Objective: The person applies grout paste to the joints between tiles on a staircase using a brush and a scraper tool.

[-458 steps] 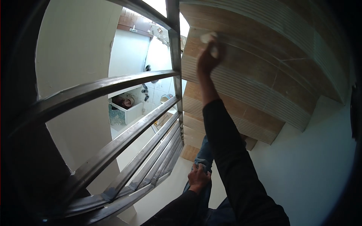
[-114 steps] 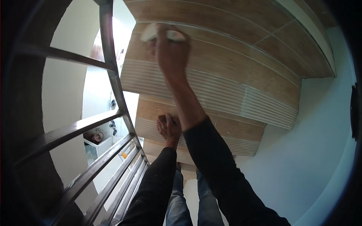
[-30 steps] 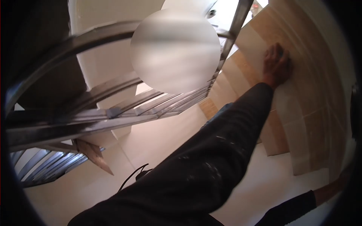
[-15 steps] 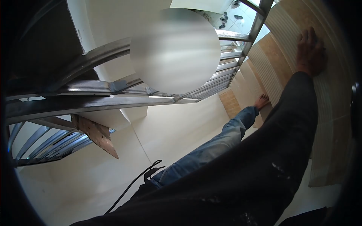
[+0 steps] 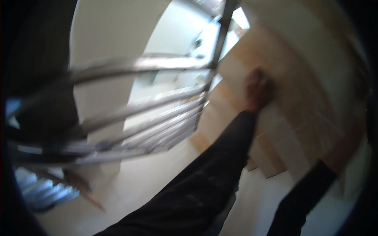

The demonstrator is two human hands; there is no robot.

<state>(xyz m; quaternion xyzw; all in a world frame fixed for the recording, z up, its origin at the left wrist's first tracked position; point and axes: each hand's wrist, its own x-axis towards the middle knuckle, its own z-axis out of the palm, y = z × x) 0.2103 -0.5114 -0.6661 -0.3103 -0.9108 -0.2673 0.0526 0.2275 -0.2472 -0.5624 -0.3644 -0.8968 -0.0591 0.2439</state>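
My left hand [image 5: 258,92], at the end of a long dark sleeve, is over the tan and cream stair steps [image 5: 275,47]. Its fingers look curled into a rounded, fist-like shape. Whatever they may hold is hidden by the blur. On the right, my right hand [image 5: 350,143] stretches from a second dark sleeve towards the steps at the edge of the view. Motion smears it, and its fingers do not show clearly.
A metal railing [image 5: 169,96] with several bars runs along the left of the stairs. Pale walls [image 5: 145,181] stand below it. A brown board [image 5: 84,188] shows at lower left. Through the bars lies a bright floor [image 5: 189,51] with small dark items.
The view has swung and blurred. My left hand now appears farther left and lower in the picture. My right arm has come into view, and the jeans leg and bare foot no longer show.
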